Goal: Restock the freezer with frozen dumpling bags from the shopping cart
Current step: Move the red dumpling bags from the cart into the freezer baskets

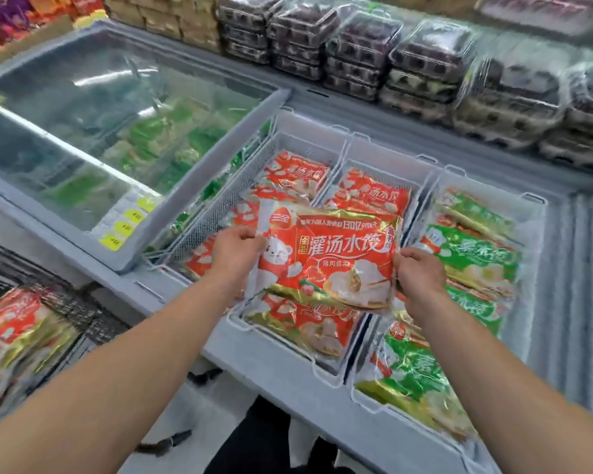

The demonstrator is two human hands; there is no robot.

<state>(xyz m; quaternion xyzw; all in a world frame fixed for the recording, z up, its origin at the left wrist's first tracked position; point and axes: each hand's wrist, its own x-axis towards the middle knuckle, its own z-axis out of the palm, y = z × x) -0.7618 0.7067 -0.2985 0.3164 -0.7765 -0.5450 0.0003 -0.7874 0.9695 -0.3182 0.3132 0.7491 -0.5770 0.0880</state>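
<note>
A red and gold dumpling bag point(329, 258) hangs flat above the open freezer point(271, 367). My left hand point(235, 251) grips its left edge and my right hand point(416, 271) grips its right edge. Beneath it a white wire basket point(220, 213) holds more red dumpling bags point(302, 176), and the basket to the right holds green bags point(473, 254). The shopping cart point(79, 313) at the lower left carries red and gold bags point(11, 330).
The slid-aside glass lid point(110, 107) covers the freezer's left half, with yellow price stickers point(124, 227) on it. Stacked clear egg cartons point(421, 70) line the shelf behind the freezer. Boxed goods point(165, 18) stand at the back left.
</note>
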